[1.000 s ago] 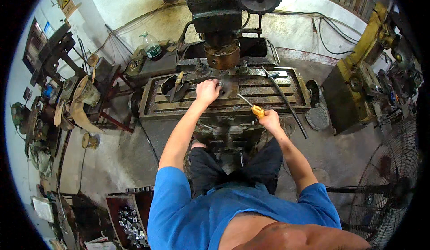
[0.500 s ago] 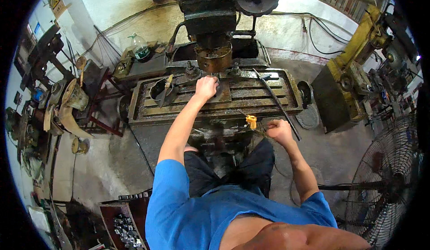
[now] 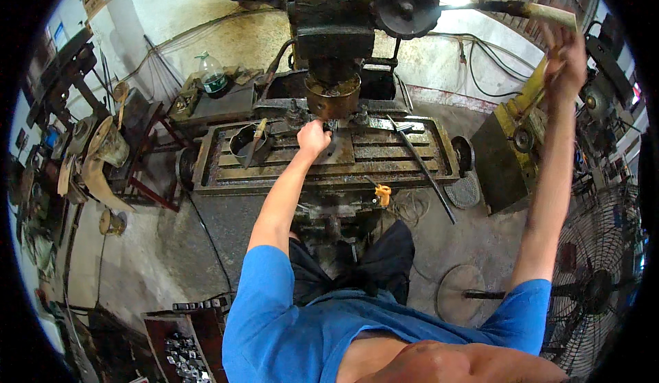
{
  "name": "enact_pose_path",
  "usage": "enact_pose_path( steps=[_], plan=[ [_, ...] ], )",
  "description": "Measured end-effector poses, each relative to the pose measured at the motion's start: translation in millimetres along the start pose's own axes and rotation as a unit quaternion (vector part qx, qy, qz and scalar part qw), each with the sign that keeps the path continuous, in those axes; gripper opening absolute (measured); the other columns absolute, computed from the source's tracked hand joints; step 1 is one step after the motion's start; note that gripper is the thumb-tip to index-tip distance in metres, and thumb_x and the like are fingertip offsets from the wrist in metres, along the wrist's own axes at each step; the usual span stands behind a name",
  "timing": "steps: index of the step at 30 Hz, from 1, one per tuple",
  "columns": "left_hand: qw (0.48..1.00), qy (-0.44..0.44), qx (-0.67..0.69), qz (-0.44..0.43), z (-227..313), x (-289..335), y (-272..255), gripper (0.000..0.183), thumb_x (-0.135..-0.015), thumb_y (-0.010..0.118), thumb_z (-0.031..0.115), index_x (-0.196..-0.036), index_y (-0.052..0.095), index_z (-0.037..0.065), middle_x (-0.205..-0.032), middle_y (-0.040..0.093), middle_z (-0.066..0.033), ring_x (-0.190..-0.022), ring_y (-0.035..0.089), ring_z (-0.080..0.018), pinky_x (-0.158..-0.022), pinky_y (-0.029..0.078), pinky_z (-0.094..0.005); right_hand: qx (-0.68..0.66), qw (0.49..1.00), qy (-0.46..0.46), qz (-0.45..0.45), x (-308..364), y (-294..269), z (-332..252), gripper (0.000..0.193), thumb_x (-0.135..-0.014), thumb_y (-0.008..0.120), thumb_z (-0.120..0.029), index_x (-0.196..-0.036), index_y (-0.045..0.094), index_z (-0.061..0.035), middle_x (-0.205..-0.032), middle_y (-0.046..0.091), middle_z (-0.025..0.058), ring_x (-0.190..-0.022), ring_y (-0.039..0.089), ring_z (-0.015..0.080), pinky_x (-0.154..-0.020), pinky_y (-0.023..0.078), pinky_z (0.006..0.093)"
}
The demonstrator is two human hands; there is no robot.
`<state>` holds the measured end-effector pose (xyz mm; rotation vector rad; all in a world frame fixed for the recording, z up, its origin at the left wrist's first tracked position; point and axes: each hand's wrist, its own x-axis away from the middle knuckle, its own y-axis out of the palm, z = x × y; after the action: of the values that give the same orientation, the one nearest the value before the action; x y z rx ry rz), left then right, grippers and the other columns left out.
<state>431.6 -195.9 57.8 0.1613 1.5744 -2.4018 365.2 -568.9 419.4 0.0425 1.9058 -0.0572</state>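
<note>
My left hand point(image 3: 314, 138) is closed on the milling machine's table point(image 3: 233, 178), just below the brown cutter head point(image 3: 333, 93). Whatever its fingers grip is hidden; a small dark metal piece shows at their right side. High on the right, my right hand point(image 3: 566, 60) is raised with its fingers apart, slightly blurred. It is nearest the pale end of a long lever handle point(image 3: 553, 16); whether they touch I cannot tell. A yellow air blow gun point(image 3: 383, 194) hangs at the table's front edge.
A dark container point(image 3: 241, 151) with a brush across it stands on the table's left part. A long metal bar point(image 3: 429, 176) sticks out over its front right edge. A caged fan point(image 3: 597, 290) is at my right, and a bin of metal pieces point(image 3: 185, 355) at lower left.
My right hand has gone from beside the yellow blow gun up and right to the lever's end, and its fingers have spread. My left hand stays closed at the same spot.
</note>
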Motion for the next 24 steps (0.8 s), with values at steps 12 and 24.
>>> enact_pose_path(
  steps=[12, 24],
  plan=[
    [0.999, -0.041, 0.034, 0.011, -8.4, -4.7, 6.6, 0.036, -0.067, 0.070, 0.034, -0.082, 0.063, 0.001, -0.085, 0.063, -0.0171, -0.084, 0.060, -0.0325, -0.072, 0.049, -0.0408, 0.005, 0.999, -0.045, 0.031, 124.4, 9.7, -6.9, 0.050, -0.070, 0.057, -0.038, -0.087, 0.058, 0.0100, -0.071, 0.053, 0.0131, -0.087, 0.057, 0.0339, -0.094, 0.033, 0.0557],
    [0.994, 0.019, 0.073, 0.075, -11.7, -2.1, 13.8, 0.042, -0.064, 0.074, 0.033, -0.059, 0.057, -0.005, -0.063, 0.058, -0.0218, -0.061, 0.058, -0.0366, -0.054, 0.046, -0.0439, 0.014, 0.998, -0.042, 0.041, 145.6, 16.3, -3.8, 0.033, -0.051, 0.040, -0.007, -0.076, 0.056, 0.0077, -0.077, 0.057, 0.0181, -0.081, 0.056, 0.0275, -0.096, 0.032, 0.0571]
  ],
)
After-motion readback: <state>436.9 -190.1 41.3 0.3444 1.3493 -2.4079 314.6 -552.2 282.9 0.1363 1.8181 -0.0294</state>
